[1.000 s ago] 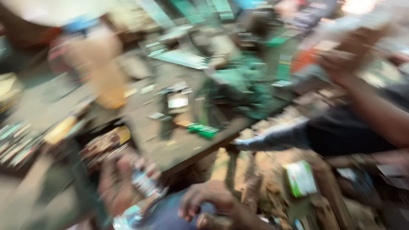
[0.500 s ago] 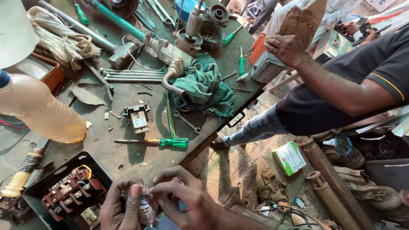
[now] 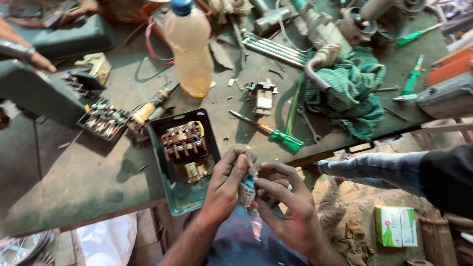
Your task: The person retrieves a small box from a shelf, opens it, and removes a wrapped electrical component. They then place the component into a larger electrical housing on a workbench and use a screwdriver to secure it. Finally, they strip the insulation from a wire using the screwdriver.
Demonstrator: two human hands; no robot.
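Observation:
My left hand (image 3: 224,189) and my right hand (image 3: 288,207) meet at the near edge of the workbench (image 3: 74,172). Together they pinch a small blue-and-white tube-like item (image 3: 248,186), held upright between the fingertips. Just left of my hands lies an open green metal box (image 3: 185,160) with a brown switch block and copper contacts inside. A green-handled screwdriver (image 3: 276,134) lies on the bench just beyond my hands.
A plastic bottle of pale liquid (image 3: 189,47) stands at the back. A green checked cloth (image 3: 352,96), metal rods, tools and a small terminal part (image 3: 263,96) clutter the right. Another person's leg (image 3: 389,170) is at right; a hand (image 3: 22,47) at far left.
The view has swung left and closer, so the bottle now stands at top centre. My hands still hold the small item at the bench edge.

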